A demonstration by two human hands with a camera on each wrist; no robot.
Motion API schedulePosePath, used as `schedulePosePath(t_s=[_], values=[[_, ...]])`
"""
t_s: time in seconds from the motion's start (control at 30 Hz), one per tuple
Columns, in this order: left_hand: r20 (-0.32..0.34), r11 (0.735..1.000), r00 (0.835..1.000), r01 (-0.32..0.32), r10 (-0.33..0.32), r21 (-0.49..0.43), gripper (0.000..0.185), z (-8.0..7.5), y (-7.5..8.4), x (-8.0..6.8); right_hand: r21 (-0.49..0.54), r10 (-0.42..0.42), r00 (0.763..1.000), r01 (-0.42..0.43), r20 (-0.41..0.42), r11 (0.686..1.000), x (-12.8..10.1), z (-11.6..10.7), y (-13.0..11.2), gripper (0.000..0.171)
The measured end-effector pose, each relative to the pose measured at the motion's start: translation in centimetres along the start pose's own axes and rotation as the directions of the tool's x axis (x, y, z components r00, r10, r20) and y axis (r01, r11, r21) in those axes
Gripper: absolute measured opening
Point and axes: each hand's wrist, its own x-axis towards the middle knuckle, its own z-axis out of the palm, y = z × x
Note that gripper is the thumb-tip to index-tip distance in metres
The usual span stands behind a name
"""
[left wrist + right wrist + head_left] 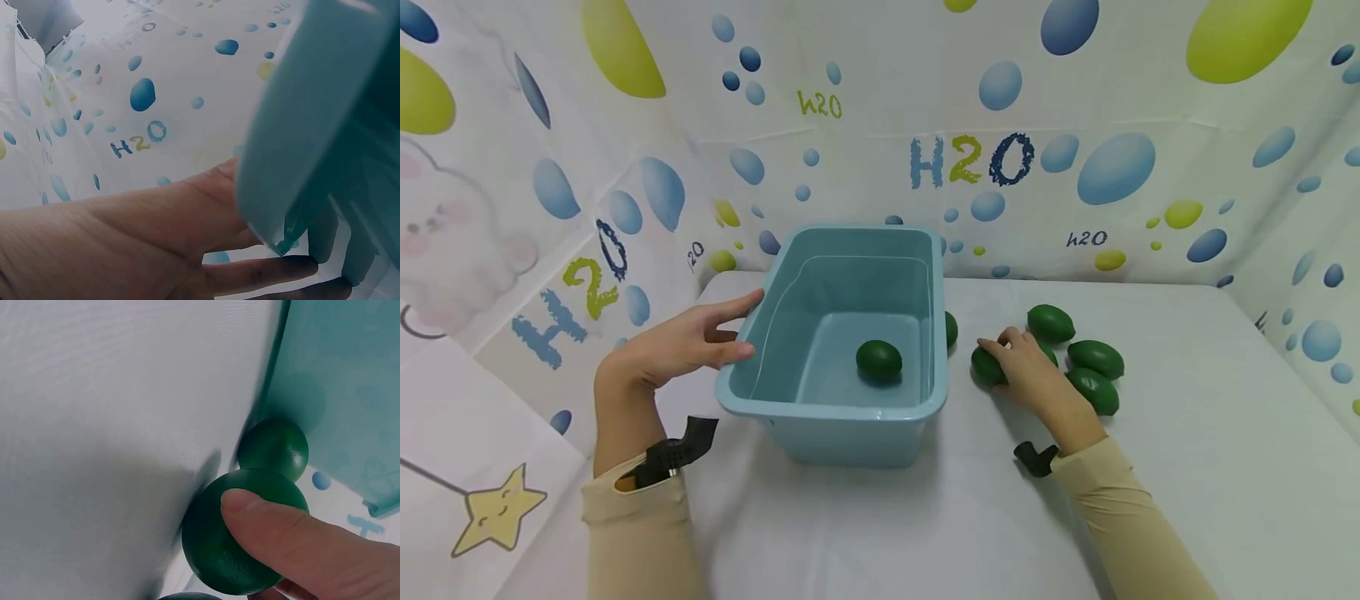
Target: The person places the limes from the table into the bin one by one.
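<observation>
A light-blue plastic basin stands in the middle, with one dark green lime lying on its floor. My left hand holds the basin's left rim. Thumb and index fingertips lie at the rim, and other fingers reach beneath it to the outer wall. Right of the basin, my right hand grips another lime, thumb on its near side, the other fingers mostly hidden behind it. Just beyond it, a lime sits against the basin's right wall, partly hidden by the rim in the head view.
Several more limes, among them a far one and a near one, lie grouped around and right of my right hand. Everything stands on a white-covered table. A patterned curtain hangs behind and along the sides.
</observation>
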Motion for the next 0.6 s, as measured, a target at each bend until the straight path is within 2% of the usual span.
schedulePosePath(t_s=[0.4, 0.6], values=[[-0.002, 1.000, 1.000, 0.007, -0.007, -0.017, 0.078, -0.15, -0.12, 0.14, -0.017, -0.016, 1.000, 0.016, 0.021, 1.000, 0.21, 0.06, 0.11, 0.069], [-0.007, 1.000, 1.000, 0.015, -0.015, 0.008, 0.078, -0.17, -0.15, 0.00, -0.013, 0.001, 0.999, -0.001, 0.039, 1.000, 0.17, 0.01, 0.21, 0.071]])
